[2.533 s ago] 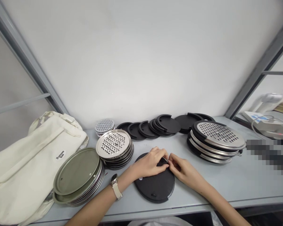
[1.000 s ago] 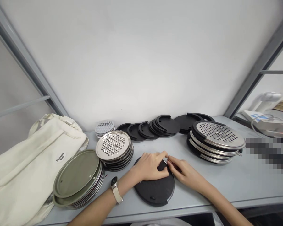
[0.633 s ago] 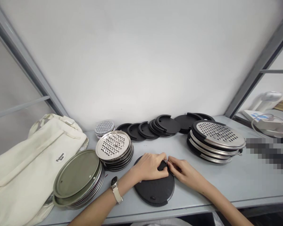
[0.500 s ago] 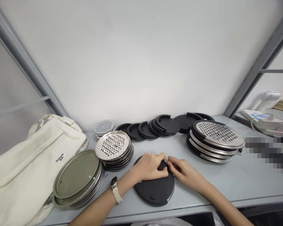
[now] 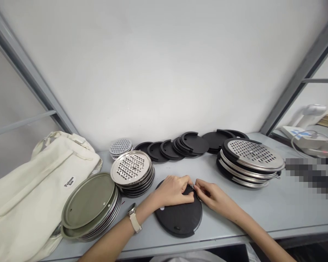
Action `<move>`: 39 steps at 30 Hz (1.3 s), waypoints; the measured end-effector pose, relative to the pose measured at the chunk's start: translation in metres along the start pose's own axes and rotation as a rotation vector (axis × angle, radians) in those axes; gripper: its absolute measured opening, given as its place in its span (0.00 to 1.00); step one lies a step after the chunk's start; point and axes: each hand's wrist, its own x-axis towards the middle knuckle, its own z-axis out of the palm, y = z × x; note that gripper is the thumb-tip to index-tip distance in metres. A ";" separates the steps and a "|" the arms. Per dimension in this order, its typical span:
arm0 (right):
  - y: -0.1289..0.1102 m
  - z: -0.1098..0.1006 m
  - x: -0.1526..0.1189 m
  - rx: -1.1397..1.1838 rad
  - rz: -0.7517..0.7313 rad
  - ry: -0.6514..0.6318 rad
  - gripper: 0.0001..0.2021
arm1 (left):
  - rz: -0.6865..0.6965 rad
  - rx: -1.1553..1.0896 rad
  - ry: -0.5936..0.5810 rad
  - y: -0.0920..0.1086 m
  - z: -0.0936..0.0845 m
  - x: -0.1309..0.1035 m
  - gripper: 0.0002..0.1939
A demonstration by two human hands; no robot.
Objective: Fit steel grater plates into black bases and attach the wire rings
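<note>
A black round plate (image 5: 177, 220) with a raised rim lies flat on the grey table in front of me. My left hand (image 5: 173, 191) reaches over its far half, fingers curled onto the right part of the rim and thumb low on the plate. At that edge, a small silvery metal piece (image 5: 192, 186) shows between my two hands; its kind is too small to make out. From the right, my right hand (image 5: 211, 196) pinches the piece between thumb and forefinger. My fingers hide part of the rim.
Left of the plate stand a stack of metal grater discs (image 5: 131, 169) and a stack of olive-green round plates (image 5: 89, 202), beside a cream bag (image 5: 43, 185). Black round lids (image 5: 195, 143) line the back. Rimmed grater discs (image 5: 253, 156) are stacked at right.
Both hands stay at the plate's right edge with only slight finger shifts. The small metal piece shows more clearly between them now.
</note>
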 end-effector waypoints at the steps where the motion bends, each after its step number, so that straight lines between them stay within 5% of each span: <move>1: 0.000 0.000 0.000 0.004 0.002 0.002 0.15 | -0.008 -0.006 -0.009 0.000 -0.001 0.000 0.09; 14: -0.001 -0.006 0.002 0.040 0.016 0.023 0.18 | -0.043 -0.009 -0.046 0.001 -0.005 0.000 0.08; 21: 0.007 -0.016 0.003 0.001 0.041 0.157 0.18 | -0.013 0.018 -0.039 -0.002 -0.006 0.000 0.09; 27: 0.000 -0.014 0.002 -0.054 0.009 0.127 0.17 | -0.085 0.193 0.078 0.004 -0.004 -0.003 0.10; 39: -0.011 0.008 0.010 -0.114 0.024 0.198 0.16 | -0.015 0.330 -0.019 0.005 -0.005 -0.004 0.09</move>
